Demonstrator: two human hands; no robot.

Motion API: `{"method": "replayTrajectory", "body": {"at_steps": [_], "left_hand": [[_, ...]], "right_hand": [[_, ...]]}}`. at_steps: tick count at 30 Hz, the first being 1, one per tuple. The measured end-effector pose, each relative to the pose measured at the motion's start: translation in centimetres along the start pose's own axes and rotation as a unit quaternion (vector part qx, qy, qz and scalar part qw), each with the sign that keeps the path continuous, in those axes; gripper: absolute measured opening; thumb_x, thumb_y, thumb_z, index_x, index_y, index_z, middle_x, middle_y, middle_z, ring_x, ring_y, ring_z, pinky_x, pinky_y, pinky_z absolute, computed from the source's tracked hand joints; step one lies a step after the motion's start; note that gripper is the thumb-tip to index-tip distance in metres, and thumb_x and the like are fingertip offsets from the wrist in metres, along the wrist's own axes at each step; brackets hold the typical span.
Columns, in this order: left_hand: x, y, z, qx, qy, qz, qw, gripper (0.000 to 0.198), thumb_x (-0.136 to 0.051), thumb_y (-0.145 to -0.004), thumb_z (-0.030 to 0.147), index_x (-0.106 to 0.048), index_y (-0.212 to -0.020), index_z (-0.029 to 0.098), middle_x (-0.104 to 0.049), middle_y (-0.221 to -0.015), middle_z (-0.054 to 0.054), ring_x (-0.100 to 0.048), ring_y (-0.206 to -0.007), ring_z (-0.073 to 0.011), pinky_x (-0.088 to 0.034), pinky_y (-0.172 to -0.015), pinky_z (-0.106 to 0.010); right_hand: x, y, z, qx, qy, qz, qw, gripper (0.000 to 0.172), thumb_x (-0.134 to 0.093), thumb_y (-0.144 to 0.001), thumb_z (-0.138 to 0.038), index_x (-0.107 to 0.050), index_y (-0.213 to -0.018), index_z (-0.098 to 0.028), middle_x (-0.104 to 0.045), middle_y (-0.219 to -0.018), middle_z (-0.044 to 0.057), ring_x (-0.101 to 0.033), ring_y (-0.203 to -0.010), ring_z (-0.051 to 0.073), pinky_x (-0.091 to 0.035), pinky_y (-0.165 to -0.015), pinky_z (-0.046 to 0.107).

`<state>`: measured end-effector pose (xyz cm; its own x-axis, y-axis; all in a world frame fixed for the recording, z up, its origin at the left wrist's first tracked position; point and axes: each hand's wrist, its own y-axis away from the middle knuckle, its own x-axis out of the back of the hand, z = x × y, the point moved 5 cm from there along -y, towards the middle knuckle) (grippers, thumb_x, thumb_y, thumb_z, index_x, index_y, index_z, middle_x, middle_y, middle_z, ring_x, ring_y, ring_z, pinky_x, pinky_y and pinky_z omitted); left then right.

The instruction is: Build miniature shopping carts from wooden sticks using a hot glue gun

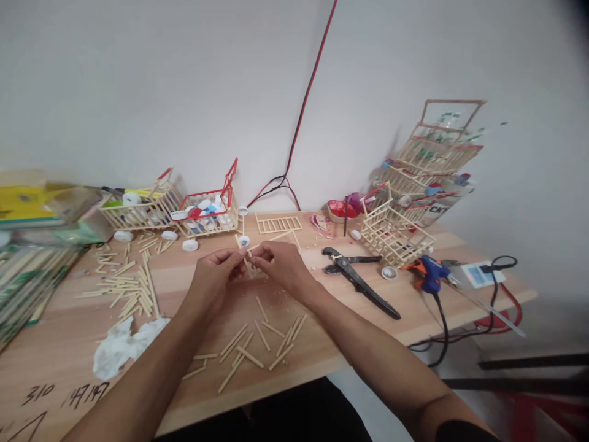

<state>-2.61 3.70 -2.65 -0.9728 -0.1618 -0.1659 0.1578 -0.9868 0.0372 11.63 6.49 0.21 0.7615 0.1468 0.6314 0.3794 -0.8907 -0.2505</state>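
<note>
My left hand [221, 267] and my right hand [280, 263] meet over the middle of the table, fingertips pinched close together. Between them is a small wooden stick frame [251, 270], partly hidden by the fingers. Just behind the hands lie thin sticks and a white bottle cap [243, 241]. Further back, a ladder-like stick panel [279, 224] lies flat. Several loose cut sticks [251, 356] are scattered in front of my hands, between the forearms.
Miniature stick carts [207, 216] with cap wheels stand at the back left; another cart [396, 236] is at the right near stacked ones. Black pliers [361, 282] and a blue glue gun [431, 273] lie right. Stick piles [131, 288] and crumpled tissue [122, 350] lie left.
</note>
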Motion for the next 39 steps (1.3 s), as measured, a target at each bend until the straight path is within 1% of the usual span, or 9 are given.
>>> {"method": "replayTrajectory", "body": {"at_steps": [10,16,20,23,27,31,34,37,39], "left_hand": [[0.1,-0.1,-0.2,0.001,-0.004,-0.009,1.000,0.029,-0.077,-0.067,0.039,-0.067,-0.060,0.014,-0.058,-0.053,0.001,-0.046,-0.049,-0.0077,-0.033,-0.050,-0.021],[0.0,-0.1,-0.4,0.020,0.013,-0.022,0.999,0.030,-0.080,-0.063,0.042,-0.070,-0.067,0.013,-0.059,-0.055,0.001,-0.047,-0.051,-0.0079,-0.034,-0.050,-0.020],[-0.1,-0.2,-0.5,0.011,0.026,-0.043,0.999,0.031,-0.080,-0.063,0.042,-0.068,-0.062,0.013,-0.060,-0.057,0.000,-0.049,-0.053,-0.0082,-0.036,-0.052,-0.020],[-0.2,-0.2,-0.5,0.016,0.032,-0.051,0.998,0.031,-0.080,-0.064,0.042,-0.067,-0.062,0.013,-0.059,-0.056,0.000,-0.048,-0.053,-0.0080,-0.036,-0.053,-0.020],[-0.3,-0.1,-0.4,0.027,0.035,-0.039,0.998,0.031,-0.082,-0.061,0.040,-0.068,-0.062,0.012,-0.059,-0.055,0.000,-0.049,-0.053,-0.0083,-0.036,-0.053,-0.021],[-0.2,-0.1,-0.4,0.029,0.031,-0.023,0.999,0.030,-0.081,-0.062,0.039,-0.067,-0.062,0.012,-0.059,-0.056,0.000,-0.049,-0.052,-0.0084,-0.036,-0.052,-0.021],[0.3,-0.2,-0.4,0.021,0.027,0.003,0.999,0.029,-0.081,-0.061,0.039,-0.067,-0.061,0.013,-0.060,-0.056,0.000,-0.048,-0.051,-0.0080,-0.036,-0.052,-0.021],[0.7,-0.3,-0.2,0.021,0.027,0.015,0.999,0.032,-0.082,-0.058,0.041,-0.068,-0.061,0.012,-0.060,-0.053,-0.001,-0.048,-0.050,-0.0084,-0.036,-0.050,-0.021],[0.8,-0.3,0.0,0.025,0.021,0.021,0.999,0.034,-0.082,-0.056,0.043,-0.070,-0.065,0.012,-0.060,-0.052,-0.001,-0.048,-0.048,-0.0085,-0.034,-0.048,-0.021]], "right_hand": [[0.0,0.1,-0.1,-0.010,0.009,-0.012,1.000,0.013,-0.066,-0.084,-0.027,-0.070,-0.079,-0.016,-0.071,-0.076,0.001,-0.059,-0.070,0.011,-0.036,-0.064,0.023],[0.0,0.2,0.1,0.002,0.015,-0.004,1.000,0.013,-0.066,-0.084,-0.028,-0.070,-0.078,-0.017,-0.072,-0.076,0.001,-0.059,-0.070,0.012,-0.036,-0.064,0.023],[0.1,0.2,0.2,0.008,0.022,-0.001,1.000,0.012,-0.066,-0.084,-0.028,-0.071,-0.080,-0.018,-0.072,-0.077,0.001,-0.059,-0.070,0.012,-0.036,-0.064,0.023],[0.0,0.2,0.4,0.012,0.033,-0.005,0.999,0.012,-0.066,-0.084,-0.028,-0.071,-0.079,-0.018,-0.071,-0.077,0.001,-0.058,-0.069,0.011,-0.036,-0.065,0.023],[-0.2,0.2,0.5,0.015,0.028,-0.010,0.999,0.014,-0.065,-0.085,-0.029,-0.069,-0.078,-0.018,-0.071,-0.076,0.001,-0.057,-0.069,0.011,-0.036,-0.065,0.023],[0.0,0.1,0.4,0.022,0.018,-0.005,1.000,0.017,-0.064,-0.086,-0.031,-0.068,-0.076,-0.017,-0.070,-0.074,0.001,-0.057,-0.068,0.011,-0.037,-0.065,0.023],[0.4,0.1,0.2,0.019,-0.033,0.002,0.999,0.013,-0.065,-0.084,-0.027,-0.066,-0.075,-0.017,-0.070,-0.074,0.001,-0.058,-0.068,0.011,-0.039,-0.065,0.023],[1.1,0.1,0.0,0.014,-0.154,0.000,0.988,0.009,-0.060,-0.084,-0.025,-0.059,-0.078,-0.018,-0.070,-0.074,0.000,-0.059,-0.067,0.010,-0.043,-0.066,0.023],[1.7,0.1,0.2,-0.006,-0.229,-0.007,0.973,0.010,-0.055,-0.086,-0.028,-0.053,-0.084,-0.019,-0.068,-0.069,-0.001,-0.057,-0.062,0.010,-0.043,-0.063,0.022]]}}
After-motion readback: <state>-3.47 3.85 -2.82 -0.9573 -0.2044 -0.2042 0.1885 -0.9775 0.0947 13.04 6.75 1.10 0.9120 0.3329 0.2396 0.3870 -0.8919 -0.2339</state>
